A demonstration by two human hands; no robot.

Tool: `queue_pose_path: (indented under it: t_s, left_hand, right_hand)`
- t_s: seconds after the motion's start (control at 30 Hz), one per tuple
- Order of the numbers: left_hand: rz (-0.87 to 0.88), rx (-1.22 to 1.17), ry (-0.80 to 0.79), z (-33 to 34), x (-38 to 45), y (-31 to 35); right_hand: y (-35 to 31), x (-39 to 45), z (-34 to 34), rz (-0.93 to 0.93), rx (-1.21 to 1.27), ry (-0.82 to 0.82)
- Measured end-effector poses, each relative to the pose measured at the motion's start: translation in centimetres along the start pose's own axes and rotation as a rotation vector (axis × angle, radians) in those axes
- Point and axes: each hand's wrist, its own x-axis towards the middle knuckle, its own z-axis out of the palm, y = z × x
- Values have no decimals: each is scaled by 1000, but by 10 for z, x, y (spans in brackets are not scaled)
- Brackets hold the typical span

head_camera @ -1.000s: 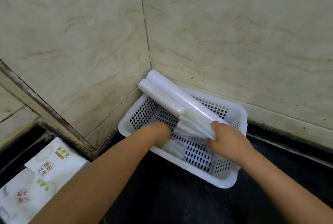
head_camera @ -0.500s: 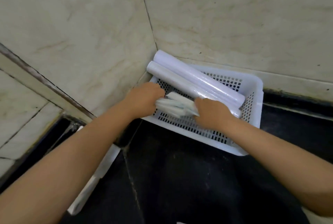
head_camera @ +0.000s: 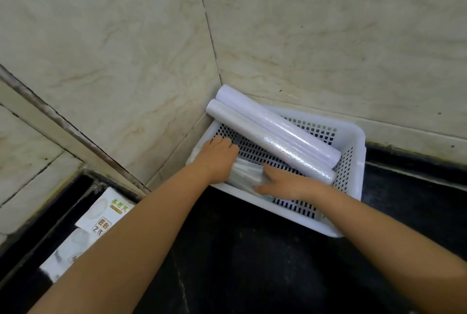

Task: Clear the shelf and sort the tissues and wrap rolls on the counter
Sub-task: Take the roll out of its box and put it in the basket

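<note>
Shifted since half a second ago: both hands deeper into the basket, bundle pressed lower toward its near wall, tissue packs back in sight at lower left.

Nearest, two bare forearms reaching in from the bottom edge over the black desk (head_camera: 247, 258). Lower left, beyond the desk's left edge in a dark recess: white tissue packs (head_camera: 101, 215) with green and black print, partly covered by the left forearm.

Farther in, white perforated basket (head_camera: 352, 137) tucked into the desk's far corner where the two marble walls (head_camera: 106, 43) meet. Left hand (head_camera: 217, 159) over the basket's left end, fingers (head_camera: 225, 143) curled down onto the floor and the bundle's end; real grip or mere press, cannot tell. Right hand (head_camera: 285, 183) flat, fingers spread and laid on the crinkled clear plastic bundle (head_camera: 246, 173) lying between the hands along the near wall.

Farthest, two white wrap rolls (head_camera: 275, 140) side by side and touching, slanted across the basket, upper ends propped on its far-left rim against the wall corner, lower ends down near the right wall.
</note>
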Motion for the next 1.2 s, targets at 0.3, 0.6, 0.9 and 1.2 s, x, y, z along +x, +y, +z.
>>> queue_pose_path:
  t_s: [0.3,0.6,0.9,1.2]
  left_hand:
    - [-1,95,-371,-5,14,18]
    - [-165,50,-411,-17,14,29]
    - [-76,-153,-218,-36,-46,6]
    - [-87,-366,41,-1,-167,9]
  right_hand:
    - [9,-3,-10,69,-174,37]
    - [8,-12,0,-49,-232,70]
    - [5,-36,-12,-3,-117,343]
    - [-29,-94,25,-64,-161,364]
